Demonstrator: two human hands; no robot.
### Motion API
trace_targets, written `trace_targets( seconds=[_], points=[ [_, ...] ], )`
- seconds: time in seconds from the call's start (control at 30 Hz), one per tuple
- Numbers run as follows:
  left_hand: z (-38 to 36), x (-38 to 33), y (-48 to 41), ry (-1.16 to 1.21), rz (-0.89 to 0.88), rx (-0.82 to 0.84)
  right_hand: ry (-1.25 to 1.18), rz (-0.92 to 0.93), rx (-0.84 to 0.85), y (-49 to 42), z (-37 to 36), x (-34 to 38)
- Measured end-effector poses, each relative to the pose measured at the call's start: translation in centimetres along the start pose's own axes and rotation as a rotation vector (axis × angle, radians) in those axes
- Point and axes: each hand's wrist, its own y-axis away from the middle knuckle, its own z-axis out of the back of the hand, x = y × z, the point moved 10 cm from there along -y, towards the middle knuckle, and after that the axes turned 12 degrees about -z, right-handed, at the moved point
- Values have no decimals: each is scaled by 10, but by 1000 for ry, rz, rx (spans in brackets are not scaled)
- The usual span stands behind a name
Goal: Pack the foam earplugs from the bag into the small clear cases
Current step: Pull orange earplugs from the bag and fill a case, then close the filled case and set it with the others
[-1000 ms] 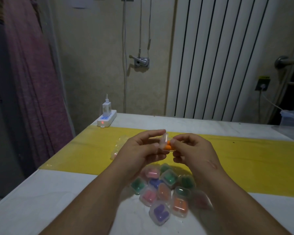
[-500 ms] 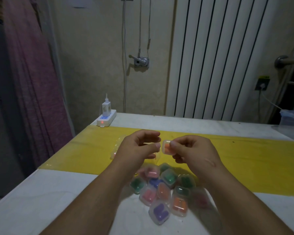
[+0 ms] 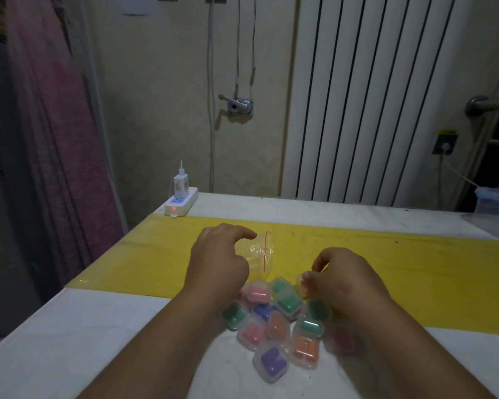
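- While the right hand (image 3: 346, 280) pinches a clear case (image 3: 301, 283) at the far edge of the pile (image 3: 274, 321), the yellow mat (image 3: 386, 269) stretches right.
- Further left, the left hand (image 3: 216, 260) curls over the bag (image 3: 260, 251); grip unclear.
- White table (image 3: 69, 326); power strip (image 3: 182, 201) far left.

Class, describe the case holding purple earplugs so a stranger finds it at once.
On the white table, below the yellow strip, sits a cluster of small clear plastic cases. The case nearest the person, at the front edge, alone holds purple foam.
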Motion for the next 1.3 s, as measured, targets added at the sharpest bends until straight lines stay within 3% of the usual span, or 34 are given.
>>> trace_targets(
  seconds=[0.17, 0.3, 0.4, 0.53, 0.63, 0.77, 0.9, 1.03, 1.13, 1.23, 1.3],
  points=[
    [-8, 14, 2, -89, 76, 79, 74, 37, 54, 0, -12, 5],
    [-14, 19, 4, -176, 95, 131, -54, 229, 21, 10, -7, 29],
    [-11, 20, 4, -158, 113, 93, -150, 372, 148, 27, -19, 50],
    [-15, 22, 6, 3, 158, 72, -102, 452, 293, 35, -43, 58],
    [-5, 27, 3, 86, 182, -12, -74, 444, 279, 33, -44, 57],
    [18, 56, 8, -67, 346, -128, -96, 451, 237, 32, -38, 55],
    [14, 75, 15, -294, 492, 62, -97, 473, 209, 33, -34, 58],
    [3, 83, 17, -381, 498, 178, -107, 502, 201, 35, -34, 60],
    [7, 81, 14, -174, 458, -6, -136, 519, 189, 36, -31, 61],
    [4, 73, 12, 365, 450, -209, -239, 497, 106, 33, -17, 59],
    [-5, 67, 14, 688, 520, -258, -340, 459, 46, 30, -5, 55]
  ],
)
